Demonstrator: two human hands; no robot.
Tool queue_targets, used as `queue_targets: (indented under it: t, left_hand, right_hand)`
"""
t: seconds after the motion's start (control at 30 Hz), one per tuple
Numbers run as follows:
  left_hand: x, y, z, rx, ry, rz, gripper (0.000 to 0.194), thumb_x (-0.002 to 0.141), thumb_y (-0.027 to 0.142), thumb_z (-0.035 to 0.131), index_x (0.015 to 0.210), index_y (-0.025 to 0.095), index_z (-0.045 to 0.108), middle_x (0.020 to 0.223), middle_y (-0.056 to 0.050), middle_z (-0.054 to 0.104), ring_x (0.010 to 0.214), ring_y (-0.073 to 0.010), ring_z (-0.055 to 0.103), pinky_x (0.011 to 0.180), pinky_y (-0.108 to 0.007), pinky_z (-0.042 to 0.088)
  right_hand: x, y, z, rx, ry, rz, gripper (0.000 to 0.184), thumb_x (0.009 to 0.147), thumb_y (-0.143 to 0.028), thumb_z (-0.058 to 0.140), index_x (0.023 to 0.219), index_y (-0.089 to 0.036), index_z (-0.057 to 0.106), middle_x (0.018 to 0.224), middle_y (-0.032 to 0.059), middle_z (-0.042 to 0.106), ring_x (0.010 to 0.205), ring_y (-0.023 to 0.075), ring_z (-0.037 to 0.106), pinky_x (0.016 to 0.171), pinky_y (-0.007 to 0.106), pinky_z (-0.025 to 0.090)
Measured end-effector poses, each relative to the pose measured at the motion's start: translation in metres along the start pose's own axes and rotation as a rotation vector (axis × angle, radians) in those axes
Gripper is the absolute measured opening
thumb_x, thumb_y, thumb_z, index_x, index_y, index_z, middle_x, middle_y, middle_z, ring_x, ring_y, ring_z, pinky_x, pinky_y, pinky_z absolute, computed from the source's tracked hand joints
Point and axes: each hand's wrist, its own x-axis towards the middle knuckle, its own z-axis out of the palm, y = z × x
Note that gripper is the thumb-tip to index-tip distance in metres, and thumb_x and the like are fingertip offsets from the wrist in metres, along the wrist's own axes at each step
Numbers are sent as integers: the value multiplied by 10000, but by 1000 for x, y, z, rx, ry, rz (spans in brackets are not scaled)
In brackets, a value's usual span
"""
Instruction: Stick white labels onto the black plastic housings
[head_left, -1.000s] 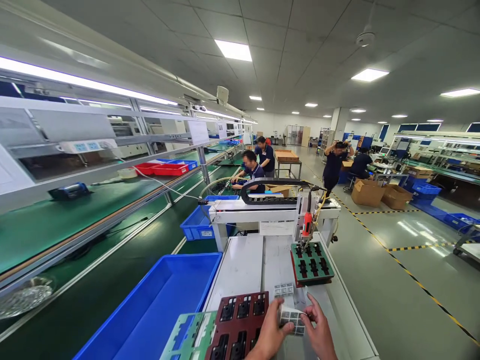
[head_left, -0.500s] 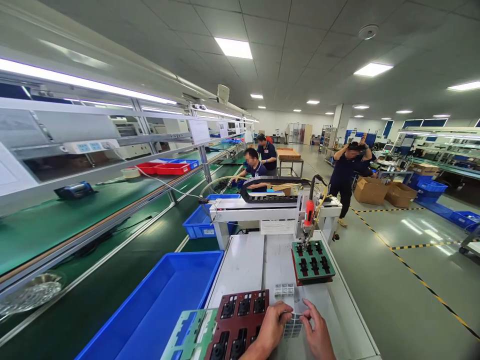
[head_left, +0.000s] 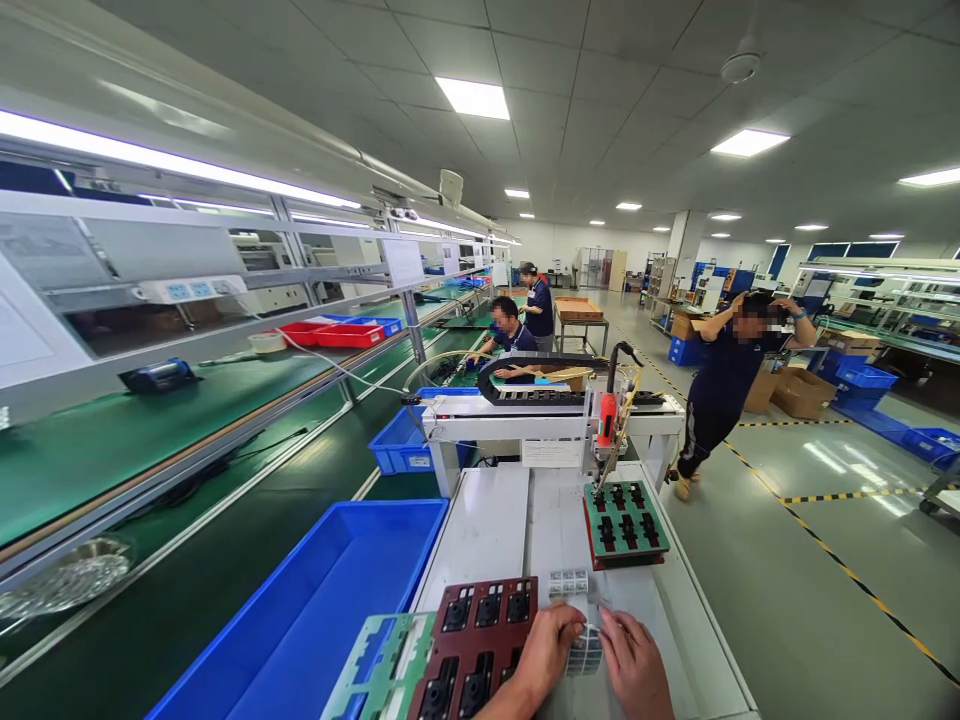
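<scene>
A small sheet of grey-white labels in a grid lies between my hands at the front of the white machine table. My left hand pinches its upper left edge between thumb and forefinger. At the upper right edge, the fingers of my right hand are closed on the sheet too; whether a single label is between them is too small to tell. Just beyond lies another label strip. Left of my hands is a dark red fixture plate bearing several black parts, partly covered by my left hand.
A green fixture with black parts sits under the machine's red screwdriver. A pale green slotted plate lies beside a big blue bin. Co-workers are beyond the gantry; one person stands right with raised arms.
My right hand's fingers have closed together at the label sheet's edge; my left hand keeps its pinch. The screwdriver head has shifted slightly left. The person at right has come nearer.
</scene>
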Motion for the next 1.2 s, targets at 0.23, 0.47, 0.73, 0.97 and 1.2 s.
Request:
queue_targets:
  t: [0.23,0.47,0.73,0.97,1.2]
  left_hand:
    - [0,-7,1,-24,65,1,185,795,358,765,825,183,817,857,-100,760,876,-288,660,865,-403,486]
    - [-4,-8,2,-86,140,-108,456,761,592,774,882,153,781,687,-16,661,690,-213,594,705,-342,491]
    - [-3,1,4,-64,170,-112,519,784,673,712,696,161,703,635,5,577,685,-192,524,669,-304,437]
    - [-2,4,4,-19,180,-108,528,793,682,685,659,173,645,632,9,556,679,-184,495,656,-289,411]
    - [-3,-3,2,36,135,-72,406,827,539,685,657,172,657,646,3,573,697,-189,497,683,-298,381]
  right_hand:
    - [6,-17,7,259,-27,78,573,1012,-222,614,1560,-348,503,1356,92,731,1188,311,730,977,460,659]
    - [18,-16,25,519,98,331,634,1036,-230,525,1628,-313,314,1429,143,630,1111,248,729,875,360,681]
    - [25,-17,14,341,-27,100,629,1071,-150,372,1649,-382,284,1616,109,460,1353,262,622,1007,376,650]
    - [26,-25,4,92,-34,57,593,1078,-187,414,1628,-403,358,1602,56,519,1404,295,582,1044,399,632]
    - [25,-20,12,488,17,210,618,1041,-224,482,1618,-408,359,1580,98,504,1285,298,660,933,412,676]
